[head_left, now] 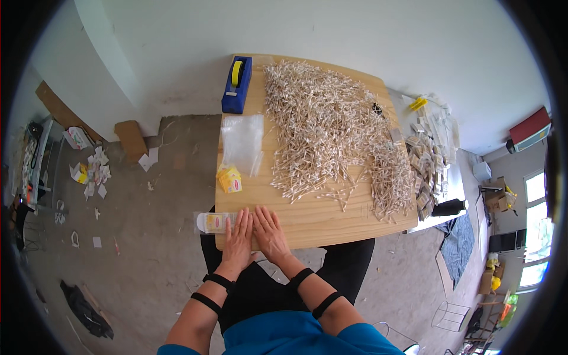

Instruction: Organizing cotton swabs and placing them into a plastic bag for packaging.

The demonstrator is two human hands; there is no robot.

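At the near left corner of the wooden table (319, 234), a clear plastic packet (213, 222) with a white and yellow label sticks out past the edge. My left hand (238, 236) lies flat over its right end, fingers stretched out. Close beside it, my right hand (271, 232) rests with straight fingers, its fingertips next to the left hand's. What lies under both palms is hidden. Just beyond the hands are small yellow cards (229, 179) and a stack of clear plastic bags (242, 142). A large heap of cotton swabs (319, 118) spreads over the table.
A blue tape dispenser (236, 89) with yellow tape stands at the far left corner. Right of the table, a lower surface holds many bundled pieces (425, 163) and a black roll (449, 207). Cardboard (130, 137) and paper scraps (99, 168) litter the floor at left.
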